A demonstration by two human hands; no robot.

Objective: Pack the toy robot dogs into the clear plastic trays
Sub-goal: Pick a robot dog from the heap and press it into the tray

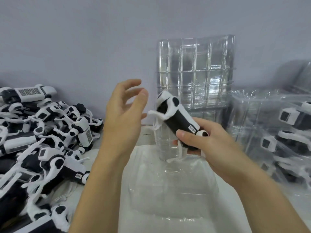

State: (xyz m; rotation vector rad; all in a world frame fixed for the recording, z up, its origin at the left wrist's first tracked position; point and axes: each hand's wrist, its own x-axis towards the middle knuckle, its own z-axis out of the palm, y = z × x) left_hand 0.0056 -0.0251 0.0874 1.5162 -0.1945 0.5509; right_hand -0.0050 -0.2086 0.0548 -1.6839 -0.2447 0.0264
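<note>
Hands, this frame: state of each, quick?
Left hand: open, fingers loosely spread, holding nothing, beside the toy.
Right hand: grip closed around one toy robot dog, held above the clear plastic tray.

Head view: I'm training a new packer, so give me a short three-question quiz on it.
1. Which hand holds a toy dog?
2. True or false: the left hand grips a tray.
3. The loose dog pile lies on which side: A) left B) right?

Key:
1. The right hand.
2. False; it is open, holding nothing.
3. A; packed trays are on the right.
</note>
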